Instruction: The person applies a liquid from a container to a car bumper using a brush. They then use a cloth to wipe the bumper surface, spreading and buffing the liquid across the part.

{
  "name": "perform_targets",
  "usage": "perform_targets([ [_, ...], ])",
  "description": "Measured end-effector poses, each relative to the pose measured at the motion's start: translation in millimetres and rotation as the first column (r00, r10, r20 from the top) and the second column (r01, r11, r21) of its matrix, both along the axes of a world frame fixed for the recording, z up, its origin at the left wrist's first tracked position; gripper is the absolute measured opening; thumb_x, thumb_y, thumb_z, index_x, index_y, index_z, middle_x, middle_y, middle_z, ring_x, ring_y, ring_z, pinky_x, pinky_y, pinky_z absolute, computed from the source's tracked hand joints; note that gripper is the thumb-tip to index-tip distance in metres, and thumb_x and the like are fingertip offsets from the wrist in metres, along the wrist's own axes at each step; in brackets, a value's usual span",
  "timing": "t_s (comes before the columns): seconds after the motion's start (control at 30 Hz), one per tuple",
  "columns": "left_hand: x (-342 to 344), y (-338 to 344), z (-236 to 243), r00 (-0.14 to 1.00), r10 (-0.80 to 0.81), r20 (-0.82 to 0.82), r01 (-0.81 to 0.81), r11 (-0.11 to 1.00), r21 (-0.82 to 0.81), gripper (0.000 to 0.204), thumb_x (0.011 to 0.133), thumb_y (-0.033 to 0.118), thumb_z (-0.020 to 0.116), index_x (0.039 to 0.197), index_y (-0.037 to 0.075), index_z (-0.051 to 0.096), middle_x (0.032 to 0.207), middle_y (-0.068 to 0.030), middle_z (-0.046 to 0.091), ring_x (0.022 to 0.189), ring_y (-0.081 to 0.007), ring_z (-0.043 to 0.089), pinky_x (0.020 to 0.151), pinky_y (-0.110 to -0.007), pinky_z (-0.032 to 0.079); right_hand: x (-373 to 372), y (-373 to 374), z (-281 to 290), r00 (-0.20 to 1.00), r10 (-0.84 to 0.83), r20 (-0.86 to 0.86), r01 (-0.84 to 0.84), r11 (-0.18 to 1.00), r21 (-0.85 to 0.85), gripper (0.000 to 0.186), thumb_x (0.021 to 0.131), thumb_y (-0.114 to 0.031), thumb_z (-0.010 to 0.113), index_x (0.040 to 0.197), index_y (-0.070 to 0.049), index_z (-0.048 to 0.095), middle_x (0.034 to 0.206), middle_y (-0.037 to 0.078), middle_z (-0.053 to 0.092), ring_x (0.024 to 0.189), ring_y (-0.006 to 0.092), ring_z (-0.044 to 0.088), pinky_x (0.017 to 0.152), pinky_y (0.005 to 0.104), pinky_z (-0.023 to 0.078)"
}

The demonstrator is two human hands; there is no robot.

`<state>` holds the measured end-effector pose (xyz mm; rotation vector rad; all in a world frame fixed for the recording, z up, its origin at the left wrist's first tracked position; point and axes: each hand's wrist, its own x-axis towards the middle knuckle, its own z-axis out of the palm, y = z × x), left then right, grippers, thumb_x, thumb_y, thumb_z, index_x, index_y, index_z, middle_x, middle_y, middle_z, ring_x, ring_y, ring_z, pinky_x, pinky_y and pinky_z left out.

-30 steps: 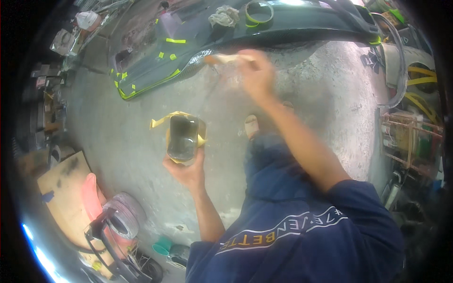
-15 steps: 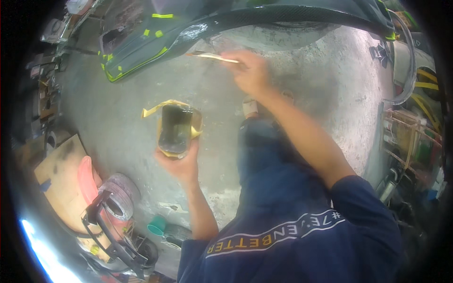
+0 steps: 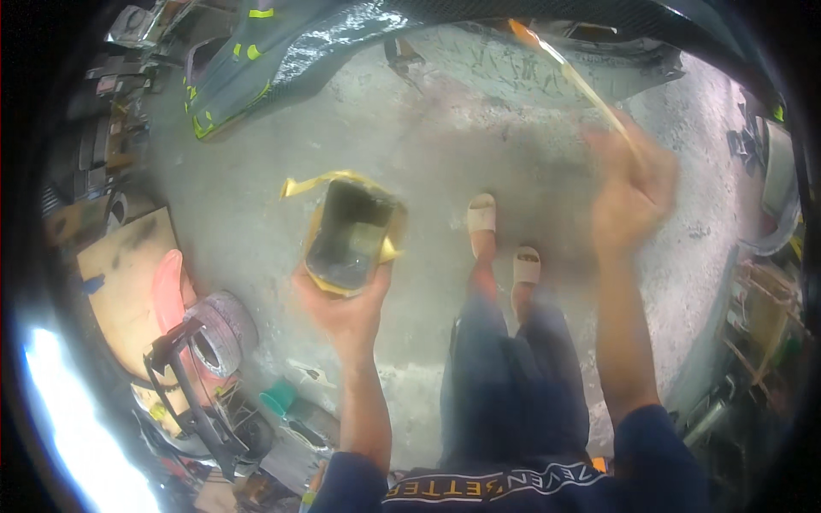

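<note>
My left hand point(image 3: 346, 308) is wrapped round the lower side of an open tub point(image 3: 344, 232) edged with peeling yellow tape. Dark, shiny liquid seems to lie inside the tub. In my right hand point(image 3: 634, 192), slightly blurred, is a thin, pale-handled brush point(image 3: 581, 83) with an orange-brown tip pointing up and left. That tip overlaps the lower edge of a long, curved black panel point(image 3: 462, 10) with a woven look; I cannot tell whether they touch. Part of the panel's left side looks glossy and wet, and yellow-green tape pieces point(image 3: 253, 51) stick to it.
A plywood board point(image 3: 124, 265), a pink curved piece point(image 3: 168, 291), a tyre-like ring point(image 3: 224, 333) and a black frame point(image 3: 192, 385) crowd the lower left. Nearby stands a green cup point(image 3: 278, 398). Racks and parts line the right edge. My sandalled feet point(image 3: 481, 214) are on the concrete floor.
My right hand has swung to the right with the brush, whose tip now points up toward the panel. The tub in my left hand has shifted slightly right. My feet have come into fuller view.
</note>
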<state>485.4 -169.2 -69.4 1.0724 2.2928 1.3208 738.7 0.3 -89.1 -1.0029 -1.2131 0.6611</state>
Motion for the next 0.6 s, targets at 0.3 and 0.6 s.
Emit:
perform_targets([
  [0.3, 92.4, 33.6, -34.7, 0.952, -0.282, -0.115, 0.297, 0.944, 0.145, 0.078, 0.062, 0.010, 0.092, 0.129, 0.001, 0.052, 0.125, -0.0149, 0.055, 0.117, -0.0297, 0.057, 0.101, -0.039, 0.045, 66.7, -25.3, 62.9, 0.597, 0.379, 0.707, -0.611, 0.786, 0.094, 0.025, 0.084, -0.001, 0.071, 0.108, -0.007, 0.067, 0.102, 0.011, 0.074, 0.077, 0.0245, 0.070, 0.068, 0.0355, 0.056],
  [0.6, 144.3, 45.0, -19.0, 0.869, -0.402, -0.290, 0.460, 0.871, 0.172, 0.082, 0.057, 0.004, 0.092, 0.129, 0.003, 0.053, 0.127, -0.0178, 0.057, 0.118, -0.0350, 0.058, 0.103, -0.041, 0.047, 94.5, -10.2, 99.9, 0.444, 0.497, 0.745, -0.559, 0.804, -0.203, 0.017, 0.089, -0.005, 0.063, 0.106, -0.006, 0.066, 0.093, 0.011, 0.070, 0.079, 0.0297, 0.069, 0.070, 0.0405, 0.054],
])
